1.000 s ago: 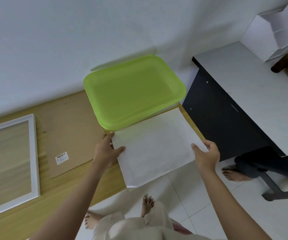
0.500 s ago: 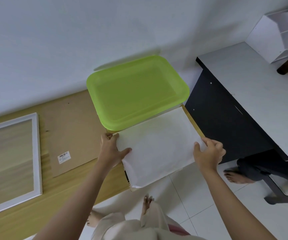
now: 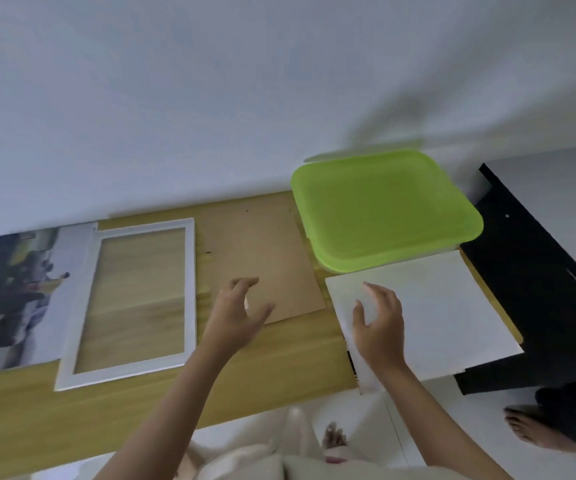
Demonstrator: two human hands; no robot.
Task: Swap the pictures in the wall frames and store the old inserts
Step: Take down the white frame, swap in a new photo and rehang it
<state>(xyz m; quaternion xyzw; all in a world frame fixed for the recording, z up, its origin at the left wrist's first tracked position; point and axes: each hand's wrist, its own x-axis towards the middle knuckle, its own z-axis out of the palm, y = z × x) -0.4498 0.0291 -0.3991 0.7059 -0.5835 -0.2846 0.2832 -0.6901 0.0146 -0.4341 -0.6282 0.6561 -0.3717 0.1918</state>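
I see the white sheet (image 3: 428, 313) lying at the table's (image 3: 279, 368) right end, its near corner overhanging the edge, just in front of the green bin lid (image 3: 383, 206). My right hand (image 3: 380, 327) hovers over the sheet, fingers spread; my left hand (image 3: 234, 313), also spread, is above the brown backing board (image 3: 262, 251). Further left lie the empty white frame (image 3: 193, 289) and a photo print (image 3: 20, 292). A black desk (image 3: 535, 282) crowds the right side. No writing is legible.

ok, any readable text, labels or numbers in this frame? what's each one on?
None legible.
Brown backing board: no label in view; the left hand hovers over its near edge.
Photo print: a blurred picture, no lettering can be made out.
Green lid, white sheet and white frame: no markings show.
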